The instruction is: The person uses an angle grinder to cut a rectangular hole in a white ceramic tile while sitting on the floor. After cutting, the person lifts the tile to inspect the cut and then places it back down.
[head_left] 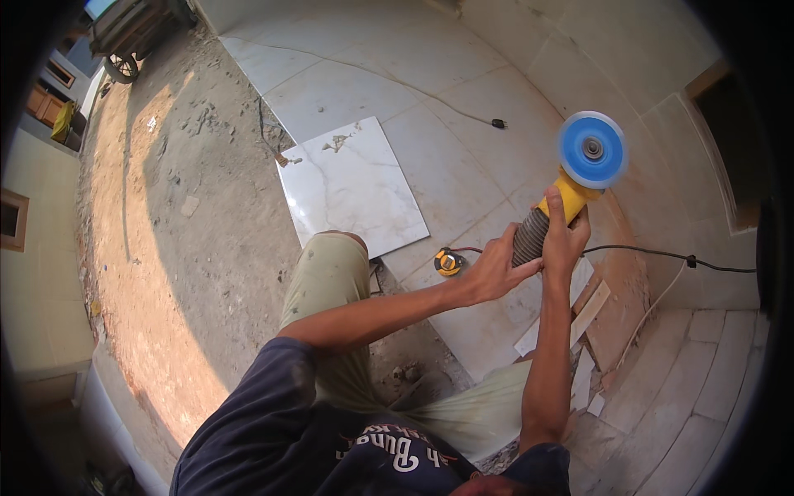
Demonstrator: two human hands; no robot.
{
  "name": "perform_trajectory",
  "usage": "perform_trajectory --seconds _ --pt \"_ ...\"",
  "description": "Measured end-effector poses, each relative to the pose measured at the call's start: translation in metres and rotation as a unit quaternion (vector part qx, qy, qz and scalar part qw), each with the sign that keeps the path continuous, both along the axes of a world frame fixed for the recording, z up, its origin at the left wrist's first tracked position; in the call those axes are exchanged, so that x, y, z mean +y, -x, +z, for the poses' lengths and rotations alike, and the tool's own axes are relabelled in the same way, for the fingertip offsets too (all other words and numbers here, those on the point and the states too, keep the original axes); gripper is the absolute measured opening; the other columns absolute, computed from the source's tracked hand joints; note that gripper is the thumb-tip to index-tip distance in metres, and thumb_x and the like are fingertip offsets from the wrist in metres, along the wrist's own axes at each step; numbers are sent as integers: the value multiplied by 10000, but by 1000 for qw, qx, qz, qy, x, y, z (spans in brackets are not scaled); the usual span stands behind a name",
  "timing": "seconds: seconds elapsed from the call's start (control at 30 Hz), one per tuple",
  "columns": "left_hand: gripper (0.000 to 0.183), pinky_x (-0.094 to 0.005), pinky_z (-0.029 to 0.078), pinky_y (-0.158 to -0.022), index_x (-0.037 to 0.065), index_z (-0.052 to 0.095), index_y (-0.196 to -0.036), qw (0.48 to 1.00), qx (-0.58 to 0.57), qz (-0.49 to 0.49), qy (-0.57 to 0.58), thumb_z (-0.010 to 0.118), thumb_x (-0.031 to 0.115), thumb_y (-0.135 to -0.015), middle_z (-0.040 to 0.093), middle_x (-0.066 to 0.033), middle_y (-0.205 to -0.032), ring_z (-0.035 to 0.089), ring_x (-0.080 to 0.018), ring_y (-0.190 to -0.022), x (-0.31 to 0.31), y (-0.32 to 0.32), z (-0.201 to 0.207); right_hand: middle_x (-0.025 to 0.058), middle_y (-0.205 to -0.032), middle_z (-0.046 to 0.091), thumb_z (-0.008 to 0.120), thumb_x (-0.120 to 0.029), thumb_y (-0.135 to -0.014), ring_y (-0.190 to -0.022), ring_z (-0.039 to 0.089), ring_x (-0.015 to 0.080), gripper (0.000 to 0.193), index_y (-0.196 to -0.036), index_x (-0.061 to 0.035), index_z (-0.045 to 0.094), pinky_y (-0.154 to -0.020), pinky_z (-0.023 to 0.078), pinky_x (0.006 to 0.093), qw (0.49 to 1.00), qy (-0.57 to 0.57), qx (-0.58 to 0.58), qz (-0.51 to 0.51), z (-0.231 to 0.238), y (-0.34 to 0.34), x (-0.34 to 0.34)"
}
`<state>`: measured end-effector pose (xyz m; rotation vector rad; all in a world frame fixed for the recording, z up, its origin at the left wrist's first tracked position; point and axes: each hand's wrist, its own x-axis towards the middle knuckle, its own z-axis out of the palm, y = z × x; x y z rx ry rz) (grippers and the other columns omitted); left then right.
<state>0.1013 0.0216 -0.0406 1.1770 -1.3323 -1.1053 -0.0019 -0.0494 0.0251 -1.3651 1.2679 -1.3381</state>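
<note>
Both of my hands are on a yellow angle grinder (567, 195), raised to the right of my knees. Its blue cutting disc (593, 150) points up and away from me, and its face looks blurred. My right hand (566, 240) wraps the yellow body just behind the disc. Lower down, my left hand (495, 271) closes round the dark ribbed rear part (529, 238). Left of my left hand, a yellow and black tape measure (449, 262) lies on the floor. A white marbled tile (351, 188) rests flat beyond my left knee, with crumbs of debris on it.
A dark power cord (637, 248) runs right from the grinder to a joint with a pale cable. Another cord ends in a black plug (498, 124) on the tiled floor. Tile offcuts (589, 312) lie right of my knees. Rough ground (211, 207) and a cart (132, 37) are left.
</note>
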Motion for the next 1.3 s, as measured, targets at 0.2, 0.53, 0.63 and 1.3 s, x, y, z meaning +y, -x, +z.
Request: perform_trajectory --seconds 0.2,0.53,0.63,1.3 --pt "662 -485 577 -832 -106 441 -1320 999 -20 16 37 800 289 -928 711 -305 -1021 740 -450 -968 -9 5 0 98 -1070 660 892 -336 -897 -976 667 185 670 -1319 53 545 -901 540 350 998 2 52 -22 -13 13 -9" --pt "660 -566 466 -1061 -57 549 -1274 966 -250 -57 19 828 392 -879 665 -258 -1301 547 -431 -1379 -6 5 -3 119 -997 674 761 -78 -887 -741 707 179 388 -1202 12 554 -626 601 314 991 -43 -97 83 -15 38 -27" --pt "529 -583 388 -1152 -1 619 -1206 950 -230 -65 200 829 369 -892 650 -212 -1347 383 -413 -1518 18 8 -60 112 -954 698 750 -115 -903 -719 703 166 294 -1129 15 612 -610 589 307 988 -66 -131 40 -7 36 -28" --pt "249 -319 662 -895 30 616 -1229 762 388 -136 -500 563 256 -1137 746 -111 -1173 760 -180 -924 79 55 -152 151 -968 793 890 -351 -695 -880 767 267 512 -1050 -2 774 -829 588 405 925 -192 314 -94 -215 53 -60"
